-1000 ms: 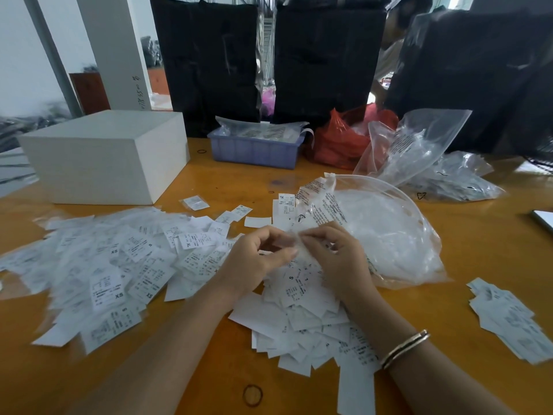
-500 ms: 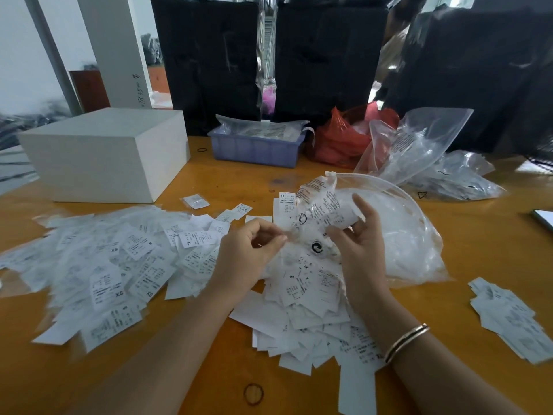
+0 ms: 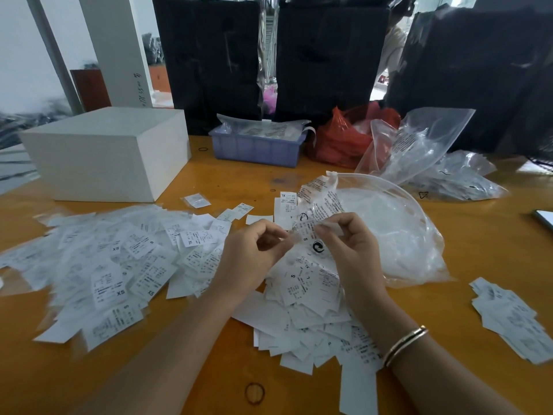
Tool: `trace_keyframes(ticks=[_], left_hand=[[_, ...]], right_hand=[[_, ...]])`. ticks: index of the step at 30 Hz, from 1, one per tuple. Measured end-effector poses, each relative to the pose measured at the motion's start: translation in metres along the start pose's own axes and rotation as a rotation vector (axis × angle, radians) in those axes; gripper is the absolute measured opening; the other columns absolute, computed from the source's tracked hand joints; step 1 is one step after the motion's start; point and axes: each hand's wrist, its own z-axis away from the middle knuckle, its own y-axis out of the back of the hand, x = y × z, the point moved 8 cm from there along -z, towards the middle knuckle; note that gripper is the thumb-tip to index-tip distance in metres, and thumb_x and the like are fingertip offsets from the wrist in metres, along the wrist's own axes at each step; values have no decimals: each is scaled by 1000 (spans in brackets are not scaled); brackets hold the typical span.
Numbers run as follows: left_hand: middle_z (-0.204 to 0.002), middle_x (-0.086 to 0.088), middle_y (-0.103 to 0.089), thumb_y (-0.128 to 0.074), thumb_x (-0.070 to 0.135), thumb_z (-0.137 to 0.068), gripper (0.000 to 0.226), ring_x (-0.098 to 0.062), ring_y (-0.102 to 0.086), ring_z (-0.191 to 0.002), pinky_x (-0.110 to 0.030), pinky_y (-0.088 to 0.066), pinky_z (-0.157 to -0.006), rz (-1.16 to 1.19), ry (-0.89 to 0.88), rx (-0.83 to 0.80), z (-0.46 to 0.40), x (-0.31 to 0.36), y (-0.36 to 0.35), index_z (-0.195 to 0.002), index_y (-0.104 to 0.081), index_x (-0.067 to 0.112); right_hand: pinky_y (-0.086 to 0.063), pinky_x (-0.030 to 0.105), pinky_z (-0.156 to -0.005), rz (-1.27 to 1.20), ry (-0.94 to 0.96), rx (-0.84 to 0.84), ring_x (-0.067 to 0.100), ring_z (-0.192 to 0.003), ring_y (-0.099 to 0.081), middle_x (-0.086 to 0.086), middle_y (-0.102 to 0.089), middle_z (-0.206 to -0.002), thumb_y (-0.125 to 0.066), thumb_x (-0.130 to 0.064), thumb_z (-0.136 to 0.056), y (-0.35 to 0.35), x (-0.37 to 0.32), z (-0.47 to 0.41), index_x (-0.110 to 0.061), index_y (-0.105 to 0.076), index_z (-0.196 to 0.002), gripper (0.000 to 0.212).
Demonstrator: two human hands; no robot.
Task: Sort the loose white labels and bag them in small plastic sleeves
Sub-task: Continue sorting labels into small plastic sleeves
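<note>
**A:** Status vs half a second back?

**B:** Right hand (image 3: 354,250) pulled in from the big clear zip bag (image 3: 395,229). Fingers were spread up against it, now they're curled, thumb and forefinger pinching the top edge of a small clear plastic sleeve (image 3: 311,235) with a black recycling mark. Left hand (image 3: 254,259) barely shifted; fingers curled, pinching the sleeve's other edge. Sleeve is stretched between my two hands, above the centre pile.

**A:** Label inside it?

**B:** Printed white paper shows through the film, but can't tell whether it's inside the sleeve or lying behind it.

**A:** Where's the stock?

**B:** Loose white printed labels (image 3: 314,313) heaped directly under my hands on the orange wooden table (image 3: 484,259). Wide spread of already sleeved labels (image 3: 104,265) to my left, XS and S marks readable. Smaller stack of white labels (image 3: 514,322) near the right edge, well apart from the main heap. Big zip bag lies just behind my right hand, mouth open towards me, clear film bunched inside.

**A:** Background?

**B:** White rectangular box (image 3: 107,151) far left, lilac plastic tray (image 3: 257,148) behind centre, red plastic bag (image 3: 344,139) beside it, more clear bags (image 3: 419,145) to the right. Thin metal bangle (image 3: 405,344) on my right wrist.
</note>
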Motion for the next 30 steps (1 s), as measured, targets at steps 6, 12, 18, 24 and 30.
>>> trace_keyframes(ticks=[6,12,18,24,30], left_hand=[[-70,11,-65,-61,53,-66,25,0,-61,-68,-7,-47,-58,0,-13,-24,0,-1,-1,-81,-62,32],[-70,14,-65,-62,49,-68,23,5,-61,-69,-5,-44,-57,-15,-23,-16,0,-1,0,-83,-63,30],[-76,17,-66,-70,31,-81,8,4,-60,-73,-6,-46,-59,-89,-51,-12,-1,-5,0,-83,-64,34],[-78,17,-69,-66,23,-88,6,4,-63,-74,-6,-46,-63,-70,-54,-5,-3,-10,0,-87,-71,27],[-79,19,-71,-63,21,-90,17,1,-67,-75,-13,-53,-69,41,-9,-38,-2,-13,-2,-86,-68,36]], right_hand=[[-50,19,-73,25,40,5,7,-81,-64,-10,-68,-80,-67,-12,-85,4,-2,-1,-35,-63,-77,25],[-49,18,-70,81,23,-17,6,-80,-62,-11,-67,-79,-67,-10,-85,2,1,-1,-27,-61,-79,20],[-46,28,-65,256,64,-102,16,-75,-58,-3,-63,-80,-52,-7,-93,-7,-2,2,-20,-58,-84,17],[-44,29,-58,253,43,-87,22,-69,-56,1,-62,-77,-48,-7,-95,-5,2,1,-22,-58,-85,21],[-50,18,-70,355,27,-156,1,-85,-61,-15,-67,-95,-49,-10,-96,-12,6,0,-37,-60,-103,30]])
